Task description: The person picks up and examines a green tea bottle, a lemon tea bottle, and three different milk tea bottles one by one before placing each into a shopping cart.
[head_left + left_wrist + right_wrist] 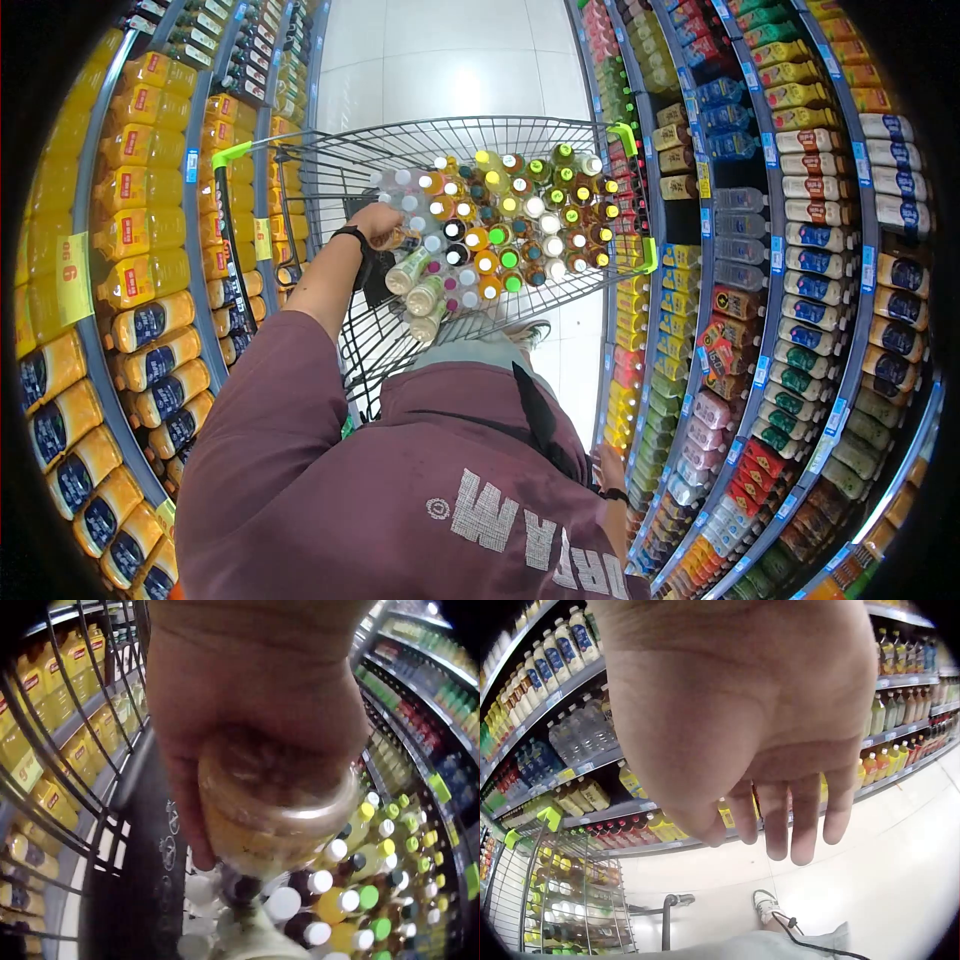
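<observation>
My left hand [377, 222] is over the near left part of the cart's load, its fingers curled round a bottle [405, 240]. In the left wrist view the hand [255, 697] grips this clear bottle [262, 825] of brownish-yellow content, its broad end toward the camera. Below are capped bottles [283, 904] standing close together. Pale green bottles [424, 296] lean beside the hand at the cart's near side. My right hand [757, 742] hangs beside the body with fingers loosely extended, holding nothing; in the head view this hand [607, 468] is partly hidden by the shirt.
The wire cart [330, 160] has green corner pieces and carries many bottles. Shelves of yellow bottles [150, 215] line the left side; shelves of mixed drinks [810, 235] line the right. Pale floor tiles [450, 60] lie beyond the cart. A shoe [766, 904] is on the floor.
</observation>
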`<state>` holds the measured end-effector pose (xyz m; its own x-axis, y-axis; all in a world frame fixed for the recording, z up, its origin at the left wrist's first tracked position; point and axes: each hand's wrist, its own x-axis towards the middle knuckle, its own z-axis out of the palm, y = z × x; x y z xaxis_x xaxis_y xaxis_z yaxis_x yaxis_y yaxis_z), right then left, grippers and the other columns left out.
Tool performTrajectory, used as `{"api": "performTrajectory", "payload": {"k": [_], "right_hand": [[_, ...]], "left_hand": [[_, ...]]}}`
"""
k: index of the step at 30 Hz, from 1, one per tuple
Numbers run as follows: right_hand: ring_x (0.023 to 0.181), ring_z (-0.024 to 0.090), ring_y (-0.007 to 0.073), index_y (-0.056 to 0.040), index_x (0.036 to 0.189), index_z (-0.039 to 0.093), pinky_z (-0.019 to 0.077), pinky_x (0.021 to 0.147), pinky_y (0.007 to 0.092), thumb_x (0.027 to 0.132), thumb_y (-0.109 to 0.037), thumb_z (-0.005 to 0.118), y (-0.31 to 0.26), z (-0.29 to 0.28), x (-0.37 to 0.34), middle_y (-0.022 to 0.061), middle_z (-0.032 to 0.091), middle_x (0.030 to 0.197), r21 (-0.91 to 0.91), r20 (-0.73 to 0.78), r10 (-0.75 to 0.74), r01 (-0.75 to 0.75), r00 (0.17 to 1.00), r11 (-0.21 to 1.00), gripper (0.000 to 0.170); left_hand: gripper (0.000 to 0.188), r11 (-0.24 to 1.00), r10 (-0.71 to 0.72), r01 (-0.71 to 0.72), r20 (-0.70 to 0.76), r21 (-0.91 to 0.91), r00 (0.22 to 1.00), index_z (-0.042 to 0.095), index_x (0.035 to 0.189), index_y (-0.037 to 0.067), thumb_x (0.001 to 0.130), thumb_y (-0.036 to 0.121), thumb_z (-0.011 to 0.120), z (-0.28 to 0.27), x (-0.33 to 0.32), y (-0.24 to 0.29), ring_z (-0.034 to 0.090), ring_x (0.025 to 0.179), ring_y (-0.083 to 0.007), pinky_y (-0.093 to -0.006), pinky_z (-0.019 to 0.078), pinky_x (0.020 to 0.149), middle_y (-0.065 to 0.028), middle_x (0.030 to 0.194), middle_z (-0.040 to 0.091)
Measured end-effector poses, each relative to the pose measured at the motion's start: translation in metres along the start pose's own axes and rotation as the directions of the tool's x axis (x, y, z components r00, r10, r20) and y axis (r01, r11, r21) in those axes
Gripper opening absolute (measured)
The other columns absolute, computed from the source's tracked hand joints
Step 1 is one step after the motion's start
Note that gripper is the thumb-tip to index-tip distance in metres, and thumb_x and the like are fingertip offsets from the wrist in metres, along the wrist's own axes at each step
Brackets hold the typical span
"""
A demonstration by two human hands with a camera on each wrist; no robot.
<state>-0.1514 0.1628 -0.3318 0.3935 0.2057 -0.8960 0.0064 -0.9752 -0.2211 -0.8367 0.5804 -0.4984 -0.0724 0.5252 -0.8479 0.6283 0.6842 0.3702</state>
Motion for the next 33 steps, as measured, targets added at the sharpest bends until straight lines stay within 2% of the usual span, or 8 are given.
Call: {"api": "performTrajectory", "payload": {"k": [3,5,8,12,17,24,29,33], "right_hand": [[0.103,0.068,0.0235,-0.0040,0.131,0.057,0.0536,0.086,0.0383,0.101,-0.030,0.059,-0.020,0.013,-0.007,0.0127,0.069,0.118,-0.040,0.004,0.006,-0.005,1.000,0.999,0.040],[0.103,0.068,0.0235,-0.0039,0.132,0.057,0.0534,0.087,0.0377,0.102,-0.030,0.058,-0.026,0.019,-0.007,0.0127,0.069,0.118,-0.065,0.011,0.002,-0.001,1.000,0.998,0.040],[0.104,0.068,0.0235,-0.0042,0.131,0.057,0.0531,0.088,0.0383,0.102,-0.031,0.058,-0.031,0.025,-0.006,0.0123,0.068,0.119,-0.073,0.016,0.002,-0.001,1.000,0.997,0.039],[0.104,0.068,0.0236,-0.0039,0.129,0.057,0.0530,0.087,0.0389,0.102,-0.031,0.058,-0.027,0.019,-0.026,0.0122,0.068,0.118,-0.115,0.015,-0.004,0.006,1.000,0.993,0.039],[0.103,0.068,0.0240,-0.0046,0.128,0.057,0.0532,0.088,0.0390,0.101,-0.030,0.057,-0.015,0.004,-0.002,0.0125,0.068,0.117,-0.098,0.017,-0.015,0.017,1.000,0.995,0.037],[0.100,0.066,0.0191,-0.0099,0.123,0.060,0.0539,0.088,0.0379,0.102,-0.033,0.060,-0.035,0.016,0.035,0.0063,0.068,0.115,-0.019,0.063,-0.066,0.068,0.996,0.998,0.031],[0.103,0.068,0.0210,-0.0076,0.127,0.059,0.0537,0.087,0.0376,0.102,-0.031,0.060,-0.061,0.026,0.063,0.0089,0.068,0.117,0.017,0.054,-0.153,0.152,0.987,0.988,0.034],[0.098,0.070,0.0174,-0.0055,0.128,0.061,0.0560,0.081,0.0337,0.099,-0.026,0.064,-0.110,0.001,0.074,0.0057,0.069,0.111,0.093,-0.070,-0.434,0.439,0.898,0.894,0.036]], "left_hand": [[0.034,0.966,0.161,-0.142,-0.075,0.214,0.984,0.075,0.104,0.002,0.082,0.027,0.066,0.009,0.008,-0.020,0.071,0.093,-0.0350,-0.0430,0.0554,0.079,-0.0195,0.105,0.075],[0.041,0.827,0.431,-0.393,-0.005,0.402,0.902,0.073,0.112,0.007,0.088,0.035,0.055,0.013,0.008,-0.034,0.068,0.105,-0.0402,-0.0468,0.0542,0.088,-0.0205,0.117,0.072],[0.045,0.903,0.280,-0.198,-0.173,0.381,0.944,0.074,0.109,0.007,0.090,0.040,0.051,0.030,-0.044,-0.005,0.068,0.109,-0.0390,-0.0480,0.0528,0.095,-0.0195,0.115,0.073],[0.044,0.962,0.232,-0.168,-0.321,0.214,0.918,0.076,0.105,0.010,0.091,0.041,0.049,0.052,-0.029,-0.023,0.068,0.108,-0.0382,-0.0490,0.0528,0.093,-0.0165,0.114,0.074],[0.040,0.960,0.197,-0.120,-0.305,0.254,0.932,0.075,0.104,0.008,0.090,0.041,0.056,0.024,-0.030,-0.014,0.068,0.105,-0.0386,-0.0483,0.0531,0.091,-0.0164,0.111,0.073],[0.034,0.923,0.379,-0.340,-0.569,0.179,0.730,0.069,0.109,0.003,0.095,0.033,0.063,0.003,-0.046,-0.027,0.063,0.106,-0.0406,-0.0484,0.0501,0.094,-0.0222,0.111,0.066],[0.040,0.852,0.519,-0.386,-0.667,0.354,0.534,0.060,0.125,-0.001,0.094,0.024,0.064,0.005,-0.115,-0.014,0.053,0.120,-0.0436,-0.0504,0.0414,0.105,-0.0248,0.122,0.060],[0.056,0.678,0.729,-0.594,-0.493,0.432,0.475,0.054,0.138,-0.001,0.084,0.004,0.065,0.048,-0.182,0.042,0.044,0.135,-0.0453,-0.0522,0.0333,0.115,-0.0259,0.143,0.051]]}}
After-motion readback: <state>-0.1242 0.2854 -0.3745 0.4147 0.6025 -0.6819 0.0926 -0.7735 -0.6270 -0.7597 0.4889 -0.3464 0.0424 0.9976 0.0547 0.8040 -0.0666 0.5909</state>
